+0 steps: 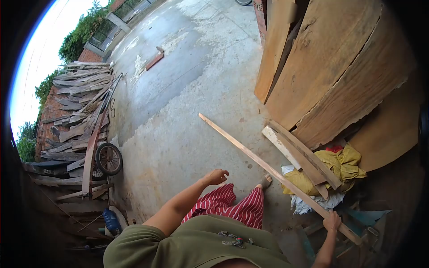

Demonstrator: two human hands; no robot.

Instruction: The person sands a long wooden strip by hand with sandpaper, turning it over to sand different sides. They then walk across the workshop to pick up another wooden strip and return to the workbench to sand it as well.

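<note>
My right hand [331, 221] is closed around a long, narrow wooden strip [257, 159] near its lower end. The strip runs slantwise up and left, its far end above the concrete floor. My left hand [216, 177] hangs in front of my striped trousers, holding nothing, its fingers loosely bent and a little apart. Beyond the strip, to the right, several short boards [301, 154] lie on yellow sacking [344, 163] and a white sack [317, 203].
Big wooden slabs [330, 67] lean at the right. Along the left, rough planks [82, 107] are stacked beside a cart wheel [109, 159]. A reddish piece [154, 61] lies on the concrete floor [187, 89]. A blue container [111, 221] stands lower left.
</note>
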